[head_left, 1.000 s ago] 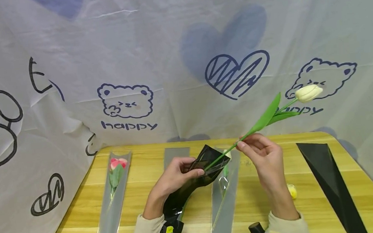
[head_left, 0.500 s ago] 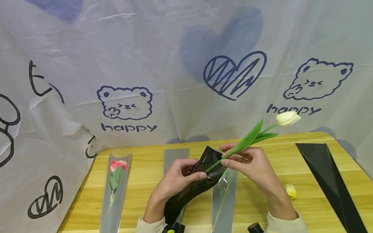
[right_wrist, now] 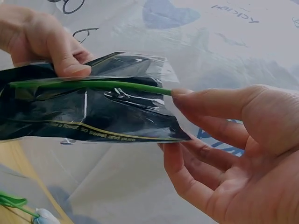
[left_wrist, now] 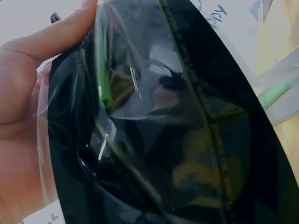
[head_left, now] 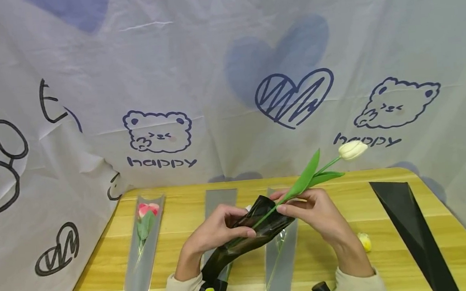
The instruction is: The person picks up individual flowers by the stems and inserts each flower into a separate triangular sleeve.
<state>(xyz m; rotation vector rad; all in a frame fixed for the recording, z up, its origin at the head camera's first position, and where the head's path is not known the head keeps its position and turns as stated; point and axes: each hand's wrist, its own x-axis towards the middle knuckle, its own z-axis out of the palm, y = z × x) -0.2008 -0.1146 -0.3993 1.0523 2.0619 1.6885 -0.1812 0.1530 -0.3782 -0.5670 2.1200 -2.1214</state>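
My left hand (head_left: 215,229) grips a black flower sleeve (head_left: 278,228) near its mouth, thumb on the front film. Pinched by the stem in my right hand (head_left: 313,207) is an artificial white tulip (head_left: 352,150) with two green leaves. Its bloom points up and right, outside the sleeve. The lower stem (right_wrist: 131,87) lies within the sleeve, as the right wrist view shows, with right thumb and fingers at the sleeve's mouth. Through the film in the left wrist view, the stem's cut end (left_wrist: 106,95) shows inside the upper part.
On the wooden table (head_left: 176,259) lie a sleeved pink tulip (head_left: 147,210) at left, a grey sleeve (head_left: 221,199) behind the left hand, and another grey sleeve (head_left: 279,265) partly covered by the hands. At right are a black sleeve (head_left: 412,227) and a yellow bloom (head_left: 364,241).
The right hand has moved left and down with the tulip, reaching the sleeve's mouth. The stem has slid deeper into the sleeve. The left hand keeps its grip, slightly lower in view.
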